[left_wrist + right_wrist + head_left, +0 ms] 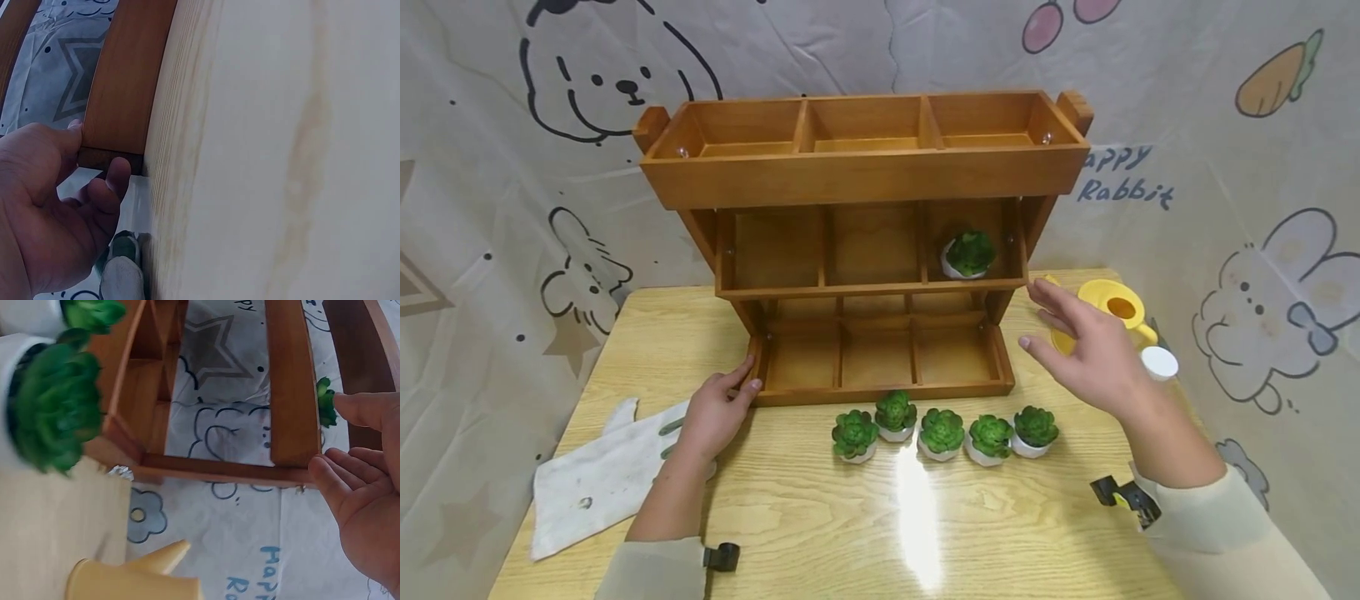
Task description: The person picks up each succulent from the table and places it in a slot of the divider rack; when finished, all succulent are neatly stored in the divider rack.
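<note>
A three-tier wooden shelf point(865, 179) with divided trays stands at the back of the table. At its lower left corner, my left hand point(718, 412) grips the end of the bottom tray point(119, 94) between thumb and fingers. My right hand point(1086, 354), fingers spread and holding nothing, is beside the right end of the middle tray point(872, 292). A potted succulent point(970, 254) in a white pot sits in that tray's right compartment. In the right wrist view the fingertips point(319, 465) are right at the tray's edge.
Several more potted succulents point(942, 432) stand in a row in front of the shelf. A yellow watering can point(1101, 293) and a white round-topped object point(1159, 363) are at the right. White gloves point(602, 475) lie at the left. Printed cloth point(865, 50) hangs behind.
</note>
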Tool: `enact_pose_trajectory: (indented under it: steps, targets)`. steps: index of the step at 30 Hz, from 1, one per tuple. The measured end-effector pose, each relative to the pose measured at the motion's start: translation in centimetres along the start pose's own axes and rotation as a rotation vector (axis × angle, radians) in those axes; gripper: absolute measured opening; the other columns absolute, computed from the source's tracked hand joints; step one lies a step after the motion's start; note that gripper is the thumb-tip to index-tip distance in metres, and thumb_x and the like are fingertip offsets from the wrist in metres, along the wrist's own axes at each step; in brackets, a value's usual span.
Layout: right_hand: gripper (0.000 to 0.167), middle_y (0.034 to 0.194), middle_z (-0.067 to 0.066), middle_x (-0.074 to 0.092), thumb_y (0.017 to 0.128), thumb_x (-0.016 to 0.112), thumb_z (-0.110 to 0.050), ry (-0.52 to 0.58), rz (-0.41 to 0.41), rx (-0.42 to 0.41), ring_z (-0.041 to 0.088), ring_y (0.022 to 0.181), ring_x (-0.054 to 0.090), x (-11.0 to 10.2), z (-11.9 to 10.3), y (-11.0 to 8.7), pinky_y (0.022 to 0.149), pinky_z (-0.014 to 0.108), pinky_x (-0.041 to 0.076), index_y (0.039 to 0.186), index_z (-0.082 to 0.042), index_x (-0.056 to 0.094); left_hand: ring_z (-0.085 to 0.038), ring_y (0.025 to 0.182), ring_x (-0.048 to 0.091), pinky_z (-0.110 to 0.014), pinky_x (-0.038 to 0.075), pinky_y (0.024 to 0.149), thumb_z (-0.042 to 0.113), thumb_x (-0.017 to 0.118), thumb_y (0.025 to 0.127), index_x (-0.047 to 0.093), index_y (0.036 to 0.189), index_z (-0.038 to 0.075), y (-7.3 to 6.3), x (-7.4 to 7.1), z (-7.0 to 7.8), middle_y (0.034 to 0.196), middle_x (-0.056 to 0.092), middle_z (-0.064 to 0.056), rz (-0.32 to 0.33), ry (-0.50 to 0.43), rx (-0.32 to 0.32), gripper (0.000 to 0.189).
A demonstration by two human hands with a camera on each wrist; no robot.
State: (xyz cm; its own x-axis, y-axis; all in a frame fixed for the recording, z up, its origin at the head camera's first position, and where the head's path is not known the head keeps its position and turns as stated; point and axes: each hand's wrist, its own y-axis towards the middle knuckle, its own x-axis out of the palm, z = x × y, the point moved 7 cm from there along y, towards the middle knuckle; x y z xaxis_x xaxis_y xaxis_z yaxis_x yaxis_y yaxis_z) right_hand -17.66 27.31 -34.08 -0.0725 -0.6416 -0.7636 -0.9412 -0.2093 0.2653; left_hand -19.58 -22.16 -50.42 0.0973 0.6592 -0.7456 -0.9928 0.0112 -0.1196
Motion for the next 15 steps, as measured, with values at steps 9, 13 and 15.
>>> enact_pose_trajectory:
  steps: [9,13,15]
  targets:
    - [0.069,0.149,0.015,0.057,0.093,0.079,-0.014,0.006,0.028,-0.033,0.037,0.125,0.063,0.6,2.1,-2.1,0.101,0.021,0.047,0.154,-0.004,0.048,-0.031,0.105,0.062,-0.044,0.052,0.08,0.049,0.051,0.108,0.039,0.161,0.023,0.0,0.0,0.0,0.122,0.059,-0.018,-0.007,-0.019,-0.005,0.061]
    - [0.069,0.145,0.016,0.06,0.09,0.082,-0.012,0.012,0.016,-0.055,0.038,0.118,0.067,1.2,2.8,-3.1,0.101,0.025,0.05,0.151,-0.003,0.051,-0.03,0.102,0.062,-0.04,0.051,0.076,0.049,0.051,0.108,0.039,0.161,0.023,0.0,0.0,0.0,0.119,0.059,-0.016,-0.006,-0.022,-0.002,0.06]
    - [0.069,0.145,0.015,0.061,0.09,0.083,-0.014,0.012,-0.007,-0.051,0.039,0.115,0.068,1.7,3.1,-3.5,0.101,0.041,0.052,0.151,-0.004,0.052,-0.029,0.1,0.062,-0.038,0.051,0.075,0.048,0.052,0.108,0.039,0.161,0.023,0.0,-0.1,0.1,0.117,0.059,-0.016,-0.004,-0.025,-0.003,0.06]
